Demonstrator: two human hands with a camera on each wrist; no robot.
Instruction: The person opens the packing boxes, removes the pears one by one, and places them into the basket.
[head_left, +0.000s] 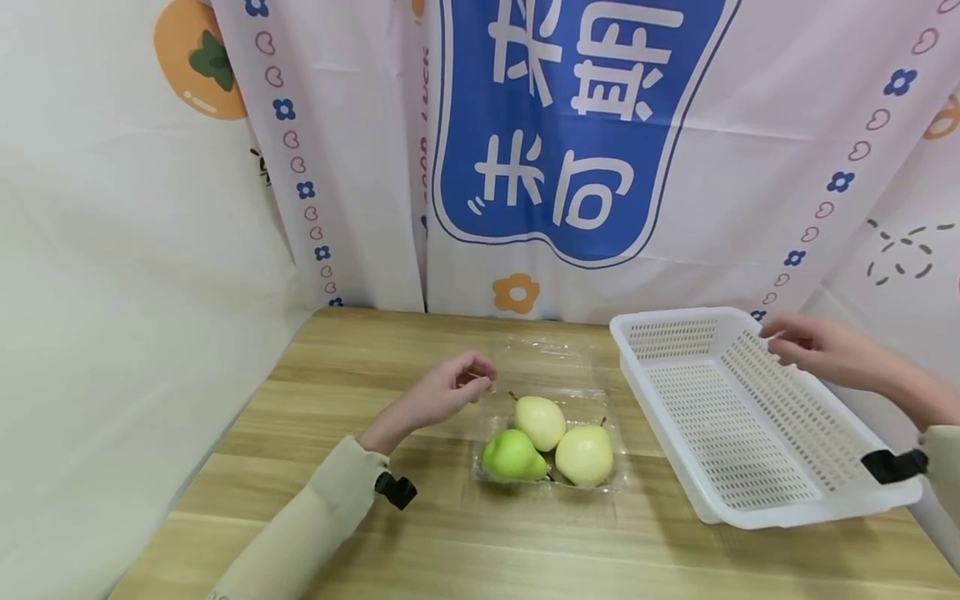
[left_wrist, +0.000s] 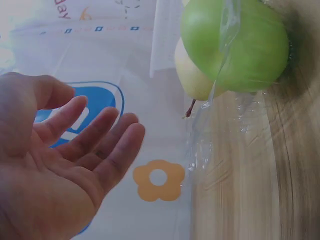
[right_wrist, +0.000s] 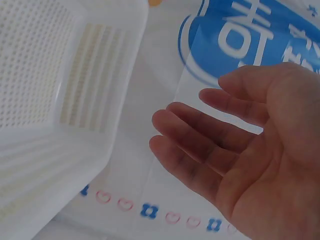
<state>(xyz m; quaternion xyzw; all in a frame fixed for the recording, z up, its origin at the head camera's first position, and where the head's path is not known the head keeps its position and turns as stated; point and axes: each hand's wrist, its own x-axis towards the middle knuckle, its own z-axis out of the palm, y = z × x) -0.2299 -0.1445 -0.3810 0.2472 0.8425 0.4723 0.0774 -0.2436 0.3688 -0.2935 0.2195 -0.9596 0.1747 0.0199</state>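
My left hand [head_left: 448,388], its fingers loosely bent and nothing in them, hovers at the left side of a clear plastic clamshell box [head_left: 617,477]. Inside the box sit a green pear [head_left: 513,457] and two pale yellow pears, one behind [head_left: 540,422] and one at the right [head_left: 584,456]. The box's lid is folded back toward the wall. Over the right rim of a white plastic basket [head_left: 667,433] hangs my right hand [head_left: 828,352], holding nothing. In the right wrist view its relaxed fingers [right_wrist: 187,127] stand apart from the basket wall.
The wooden table [head_left: 360,350] carries the box and the basket. A printed cloth [head_left: 360,167] with a blue sign hangs along the back edge, and white cloth [head_left: 135,292] covers the left side. Black straps with small mounts circle both wrists.
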